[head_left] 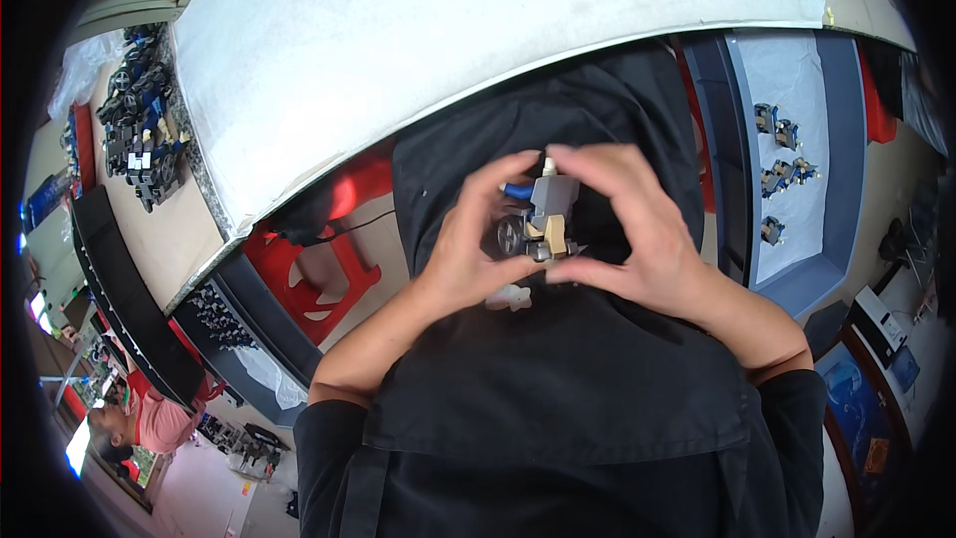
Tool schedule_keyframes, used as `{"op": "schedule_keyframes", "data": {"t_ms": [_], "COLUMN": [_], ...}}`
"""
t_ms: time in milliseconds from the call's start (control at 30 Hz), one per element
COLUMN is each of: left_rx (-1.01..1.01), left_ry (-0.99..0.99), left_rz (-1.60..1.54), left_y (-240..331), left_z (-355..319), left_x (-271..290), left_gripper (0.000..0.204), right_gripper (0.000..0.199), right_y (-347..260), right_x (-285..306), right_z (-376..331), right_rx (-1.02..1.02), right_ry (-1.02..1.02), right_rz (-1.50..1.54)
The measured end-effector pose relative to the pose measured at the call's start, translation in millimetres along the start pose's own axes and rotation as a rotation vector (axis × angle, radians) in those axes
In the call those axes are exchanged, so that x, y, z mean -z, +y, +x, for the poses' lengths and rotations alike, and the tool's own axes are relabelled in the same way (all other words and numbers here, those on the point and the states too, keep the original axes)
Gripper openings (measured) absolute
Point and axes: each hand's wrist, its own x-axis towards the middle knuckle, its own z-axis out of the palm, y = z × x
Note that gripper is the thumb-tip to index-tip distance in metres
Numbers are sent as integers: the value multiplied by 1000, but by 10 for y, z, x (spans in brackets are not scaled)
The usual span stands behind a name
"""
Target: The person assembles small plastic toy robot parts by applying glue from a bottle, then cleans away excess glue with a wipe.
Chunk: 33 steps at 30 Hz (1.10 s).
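Observation:
Above my lap, both hands hold a small grey mechanical assembly [554, 201] between them. It has a black spoked wheel on its left side, a cream block low on its front, a blue part at the upper left and a pale knob on top. My left hand [465, 241] curls round the wheel side, thumb below and fingers above. My right hand [649, 239], slightly blurred, arches round the other side, its fingertips by the knob and its thumb at the lower end. The assembly's exact kind cannot be made out.
A white-topped table [478, 30] lies ahead. To the right, a grey-blue tray [835, 189] holds several similar assemblies; more assemblies [144, 130] are piled at the left. A red stool [339, 284] stands below the table, beside a lower-left tray [254, 314] of dark parts. A person [164, 423] sits far left.

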Motion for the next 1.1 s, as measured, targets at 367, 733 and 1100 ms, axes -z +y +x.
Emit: {"op": "schedule_keyframes", "data": {"t_ms": [367,733,1100], "left_rx": [-89,-123,-174], "left_ry": [-366,-460,-496], "left_rz": [-9,114,172], "left_y": [22,93,-49], "left_z": [252,277,211], "left_x": [177,158,132], "left_gripper": [60,58,53], "right_gripper": [36,33,32], "right_y": [74,51,116], "right_x": [210,202,161], "right_z": [135,112,109], "right_rx": [-497,-367,-523], "right_ry": [-380,-331,-399], "right_rz": [341,197,248]}}
